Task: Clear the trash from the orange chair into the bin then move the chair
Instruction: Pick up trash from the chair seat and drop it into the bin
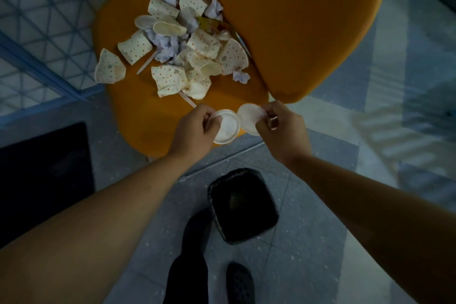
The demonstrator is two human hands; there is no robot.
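At the orange chair's (153, 121) front edge, left hand (195, 128) and right hand (281, 126) each pinch a white lid, while most trash (182, 47) remains and the bin (243, 205) looks nearly empty.

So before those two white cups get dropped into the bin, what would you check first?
1. Left hand grips a white cup: ok.
2. Right hand pinches the other cup: ok.
3. Bin open, on the floor below the hands: ok.
4. Cups directly over the bin: not ok, they hang above the orange chair edge.
5. Cups empty: cannot tell.
6. Chair cleared: not ok, the pile of crushed cups and paper remains.
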